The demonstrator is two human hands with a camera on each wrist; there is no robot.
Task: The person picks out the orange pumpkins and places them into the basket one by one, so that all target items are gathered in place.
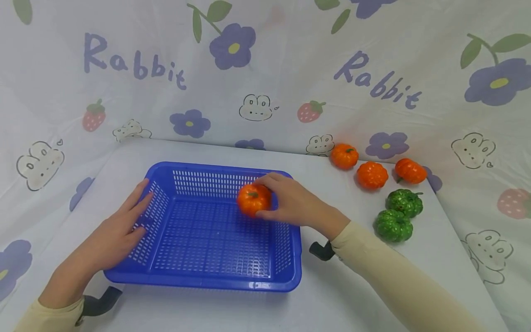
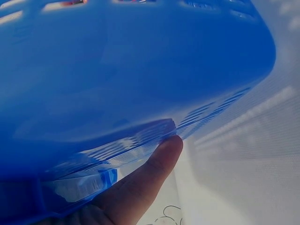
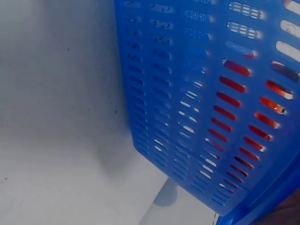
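A blue plastic basket (image 1: 203,283) with slotted walls stands on the white table. My left hand (image 1: 112,237) lies against its left side, fingers spread and fairly straight along the rim. In the left wrist view one finger (image 2: 152,176) touches the outside of the basket (image 2: 140,61). Over the basket's right part, my right hand (image 1: 292,198) holds a small orange pumpkin (image 1: 252,201) between thumb and fingers. The right wrist view shows the basket's slotted outer wall (image 3: 187,84), with orange visible through the slots; most of the hand is hidden there.
Right of the basket are three more orange pumpkins: one at the back (image 1: 344,156), one in front (image 1: 372,175) and one farther right (image 1: 410,171). Two green pumpkins (image 1: 404,203) lie nearer, side by side. A patterned cloth (image 1: 274,69) hangs behind the table.
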